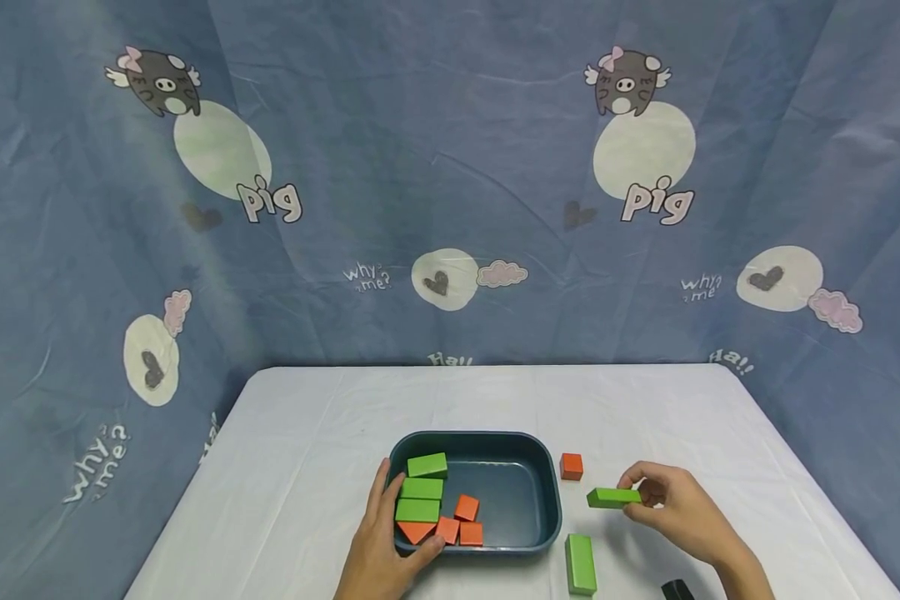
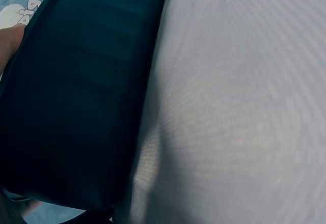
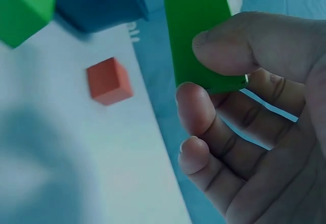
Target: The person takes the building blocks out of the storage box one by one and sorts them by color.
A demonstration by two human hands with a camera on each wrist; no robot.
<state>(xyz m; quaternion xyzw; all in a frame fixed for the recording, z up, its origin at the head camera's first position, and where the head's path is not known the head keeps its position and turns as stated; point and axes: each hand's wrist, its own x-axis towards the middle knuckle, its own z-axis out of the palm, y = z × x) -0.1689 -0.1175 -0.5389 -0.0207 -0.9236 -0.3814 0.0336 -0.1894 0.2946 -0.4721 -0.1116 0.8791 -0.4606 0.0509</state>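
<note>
A dark teal rectangular tray (image 1: pixel 513 552) stands on the white table. My left hand (image 1: pixel 386 533) holds its front left corner, fingers along the left side and thumb over the front rim; the left wrist view shows the tray's outer wall (image 2: pixel 76 107) close up. Inside lie three green blocks (image 1: pixel 420 488), an orange triangular block (image 1: pixel 416 531) and three orange cubes (image 1: pixel 467 507), all toward the left. To the right of the tray, my right hand (image 1: pixel 678 508) pinches one end of a green rectangular block (image 3: pixel 196 25) between thumb and fingers, raised over the table.
An orange cube (image 1: pixel 572 467) sits on the table just right of the tray. Nearer the front lies another green block (image 1: pixel 581 565). A black object (image 1: pixel 677 590) is partly cut off at the bottom edge. A blue patterned cloth (image 1: pixel 450 167) hangs behind the table.
</note>
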